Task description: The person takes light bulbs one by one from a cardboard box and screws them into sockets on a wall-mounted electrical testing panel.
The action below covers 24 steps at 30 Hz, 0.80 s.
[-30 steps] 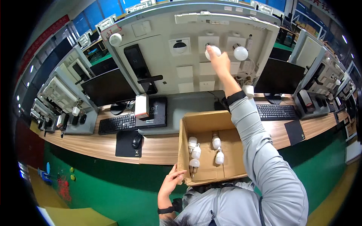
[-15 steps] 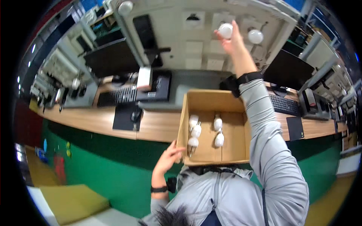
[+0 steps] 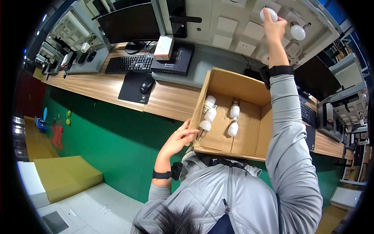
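While the left hand [image 3: 180, 136] grips the near corner of the open cardboard box [image 3: 249, 128] holding five white bulbs, the right hand [image 3: 274, 29] reaches up. Its fingers close around a white bulb [image 3: 268, 14] at the wall panel [image 3: 237, 27] above the tabletop [image 3: 167, 99].

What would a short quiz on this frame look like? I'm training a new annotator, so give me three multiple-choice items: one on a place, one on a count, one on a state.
1. Where is the right hand?
A. inside the box
B. up at a white bulb on the wall panel
C. on the keyboard

2. How many bulbs lie in the cardboard box?
A. two
B. five
C. nine

3. What is the left hand doing?
A. gripping the box's near corner
B. holding a mouse
C. hanging free

Key:
1 B, the raised arm ends with fingers on the mounted bulb.
2 B, three lie at the left and two in the middle.
3 A, its fingers meet the box's lower left edge.
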Available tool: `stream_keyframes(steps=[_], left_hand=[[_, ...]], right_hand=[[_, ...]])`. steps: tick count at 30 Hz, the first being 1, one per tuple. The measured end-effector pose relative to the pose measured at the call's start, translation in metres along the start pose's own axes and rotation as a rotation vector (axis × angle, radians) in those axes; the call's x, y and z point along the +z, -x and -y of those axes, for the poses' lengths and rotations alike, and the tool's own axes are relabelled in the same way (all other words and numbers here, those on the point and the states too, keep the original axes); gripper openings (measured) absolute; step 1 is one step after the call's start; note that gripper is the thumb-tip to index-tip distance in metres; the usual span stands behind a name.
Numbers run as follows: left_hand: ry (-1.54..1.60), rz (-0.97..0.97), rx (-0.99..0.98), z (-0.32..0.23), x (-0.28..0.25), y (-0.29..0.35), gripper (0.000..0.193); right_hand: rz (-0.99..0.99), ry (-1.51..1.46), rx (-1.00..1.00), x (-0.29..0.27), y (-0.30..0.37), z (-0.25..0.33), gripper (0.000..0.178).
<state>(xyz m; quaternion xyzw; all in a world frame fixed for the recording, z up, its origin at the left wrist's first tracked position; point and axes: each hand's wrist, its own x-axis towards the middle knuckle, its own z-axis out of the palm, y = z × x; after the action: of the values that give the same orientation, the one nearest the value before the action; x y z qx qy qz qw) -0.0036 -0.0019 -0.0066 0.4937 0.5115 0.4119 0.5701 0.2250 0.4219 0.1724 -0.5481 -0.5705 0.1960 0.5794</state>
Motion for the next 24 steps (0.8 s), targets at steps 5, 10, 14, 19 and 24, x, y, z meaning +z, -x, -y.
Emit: stream_keyframes(steps=[5, 10, 14, 19, 24], left_hand=[[0.033, -0.006, -0.028, 0.0, 0.0, 0.0, 0.031], [0.07, 0.01, -0.054, -0.005, 0.001, -0.001, 0.032], [-0.036, -0.019, -0.011, 0.009, 0.001, 0.0, 0.031], [0.031, -0.006, -0.082, -0.006, 0.003, 0.002, 0.032], [0.049, -0.016, -0.085, -0.005, 0.003, 0.0, 0.032]], right_hand=[[0.303, -0.715, 0.423, -0.001, 0.003, 0.008, 0.062], [0.564, -0.99, 0.517, -0.015, -0.004, -0.003, 0.054], [0.142, -0.87, 0.455, -0.01, -0.008, 0.007, 0.044], [0.149, -0.528, 0.087, -0.013, 0.019, 0.028, 0.052], [-0.087, 0.379, -0.462, -0.017, 0.019, 0.013, 0.065]])
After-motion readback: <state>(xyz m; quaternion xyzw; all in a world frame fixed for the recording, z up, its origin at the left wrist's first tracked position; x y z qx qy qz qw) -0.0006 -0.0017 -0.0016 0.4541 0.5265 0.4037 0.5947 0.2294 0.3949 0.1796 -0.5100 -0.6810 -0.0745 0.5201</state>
